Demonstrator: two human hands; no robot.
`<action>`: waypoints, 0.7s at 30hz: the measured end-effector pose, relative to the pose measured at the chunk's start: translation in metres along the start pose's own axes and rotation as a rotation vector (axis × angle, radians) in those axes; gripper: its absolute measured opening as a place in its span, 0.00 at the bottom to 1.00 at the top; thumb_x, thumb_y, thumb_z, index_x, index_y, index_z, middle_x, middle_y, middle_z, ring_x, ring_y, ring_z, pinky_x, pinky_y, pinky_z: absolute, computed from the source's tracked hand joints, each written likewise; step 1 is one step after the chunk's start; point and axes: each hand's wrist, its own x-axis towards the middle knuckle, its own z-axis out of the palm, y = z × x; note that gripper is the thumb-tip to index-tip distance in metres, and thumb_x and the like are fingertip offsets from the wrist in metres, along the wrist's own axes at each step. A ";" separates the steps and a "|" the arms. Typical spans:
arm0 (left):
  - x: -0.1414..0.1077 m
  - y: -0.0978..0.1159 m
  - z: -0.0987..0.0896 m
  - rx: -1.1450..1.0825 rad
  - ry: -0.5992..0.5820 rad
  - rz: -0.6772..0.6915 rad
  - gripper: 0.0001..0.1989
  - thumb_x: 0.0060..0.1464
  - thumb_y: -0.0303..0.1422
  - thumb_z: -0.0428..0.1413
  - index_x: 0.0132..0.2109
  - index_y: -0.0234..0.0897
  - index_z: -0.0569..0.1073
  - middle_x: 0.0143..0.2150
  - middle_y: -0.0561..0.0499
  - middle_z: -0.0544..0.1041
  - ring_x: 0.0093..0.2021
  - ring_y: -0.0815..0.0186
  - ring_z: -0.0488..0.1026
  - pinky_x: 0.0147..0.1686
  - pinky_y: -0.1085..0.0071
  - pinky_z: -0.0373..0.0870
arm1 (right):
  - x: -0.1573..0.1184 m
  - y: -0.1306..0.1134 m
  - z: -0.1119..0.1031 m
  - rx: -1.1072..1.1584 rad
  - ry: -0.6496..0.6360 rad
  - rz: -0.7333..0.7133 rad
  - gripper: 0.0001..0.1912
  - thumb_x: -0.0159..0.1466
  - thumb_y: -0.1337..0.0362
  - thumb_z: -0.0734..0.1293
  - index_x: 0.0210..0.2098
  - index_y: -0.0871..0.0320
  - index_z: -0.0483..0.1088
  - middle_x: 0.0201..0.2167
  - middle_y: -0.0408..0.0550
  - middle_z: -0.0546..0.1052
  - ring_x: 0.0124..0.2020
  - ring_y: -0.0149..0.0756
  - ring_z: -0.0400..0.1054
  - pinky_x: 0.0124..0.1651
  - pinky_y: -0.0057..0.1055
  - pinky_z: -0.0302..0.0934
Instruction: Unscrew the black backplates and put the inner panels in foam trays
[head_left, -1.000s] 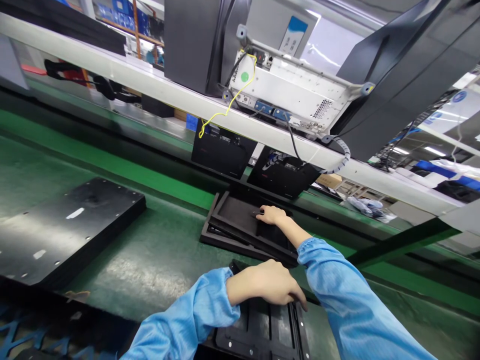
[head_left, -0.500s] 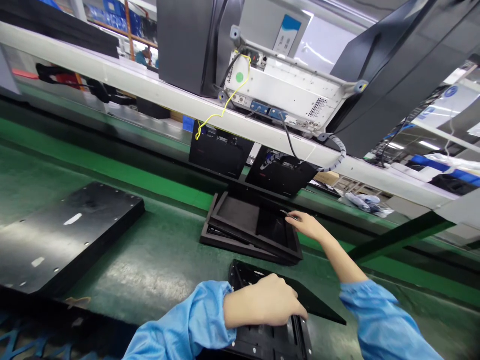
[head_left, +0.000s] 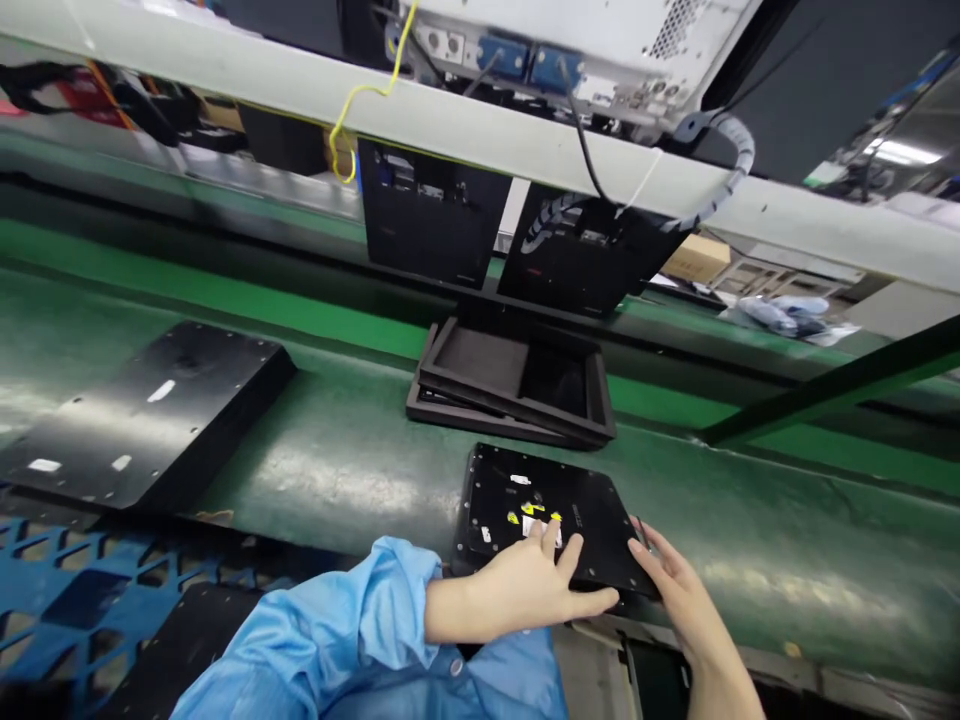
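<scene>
Your left hand (head_left: 525,590) is bare, with a loose light-blue sleeve (head_left: 337,630) gathered into an elastic cuff at the wrist. Your right hand (head_left: 675,590) is bare; its forearm shows no sleeve here.

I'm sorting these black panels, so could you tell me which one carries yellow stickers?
The small panel under both hands, at the belt's near edge. The large panel at left bears only white marks.

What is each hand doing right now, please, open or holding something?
Left hand: open, fingers spread flat on top of the black panel.
Right hand: open, fingers against the panel's right edge; no closed grip visible.
</scene>
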 end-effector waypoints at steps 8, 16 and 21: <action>-0.017 0.022 0.005 0.100 0.049 0.002 0.24 0.77 0.35 0.49 0.76 0.48 0.66 0.71 0.36 0.75 0.62 0.45 0.81 0.57 0.50 0.78 | -0.004 0.025 0.005 0.224 -0.047 -0.048 0.53 0.56 0.38 0.82 0.73 0.55 0.69 0.61 0.61 0.83 0.59 0.57 0.80 0.63 0.48 0.74; -0.029 0.022 0.009 0.069 -0.005 -0.037 0.22 0.77 0.35 0.51 0.73 0.47 0.69 0.73 0.42 0.74 0.65 0.45 0.79 0.59 0.51 0.77 | -0.015 0.026 0.016 0.063 -0.007 -0.094 0.55 0.53 0.33 0.80 0.71 0.57 0.71 0.45 0.57 0.87 0.45 0.56 0.84 0.49 0.45 0.79; -0.039 0.018 0.004 -0.159 -0.045 -0.079 0.20 0.77 0.34 0.51 0.70 0.42 0.72 0.73 0.46 0.74 0.68 0.58 0.76 0.66 0.61 0.72 | -0.024 0.024 -0.021 -0.403 0.460 -0.135 0.36 0.60 0.33 0.72 0.56 0.52 0.84 0.38 0.55 0.87 0.44 0.59 0.83 0.48 0.46 0.75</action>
